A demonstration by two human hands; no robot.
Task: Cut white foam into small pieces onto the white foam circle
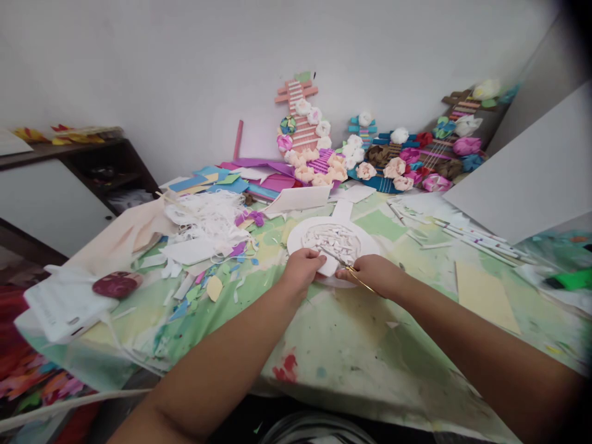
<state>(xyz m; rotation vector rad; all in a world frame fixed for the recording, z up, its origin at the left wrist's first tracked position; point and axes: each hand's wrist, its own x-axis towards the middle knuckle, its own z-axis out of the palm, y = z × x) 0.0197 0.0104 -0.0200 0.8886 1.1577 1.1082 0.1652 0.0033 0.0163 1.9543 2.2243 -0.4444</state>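
A round white foam plate (300, 237) lies on the table's middle, filled with several small white cut scraps (333, 239). My left hand (303, 269) is closed in a pinch on a white foam piece (328, 266) at the plate's near edge. Close beside it, my right hand (372, 274) is closed on gold-handled scissors (355, 275), whose blades reach into the white piece. Both forearms stretch in from the bottom of the view.
Paper-flower guitar crafts (309, 145) (416, 157) lean on the back wall. Coloured paper sheets (231, 179) and white shreds (208, 219) lie left. A white board (522, 169) stands right, beside a tan sheet (485, 296), a green marker (571, 280) and white strips (472, 237).
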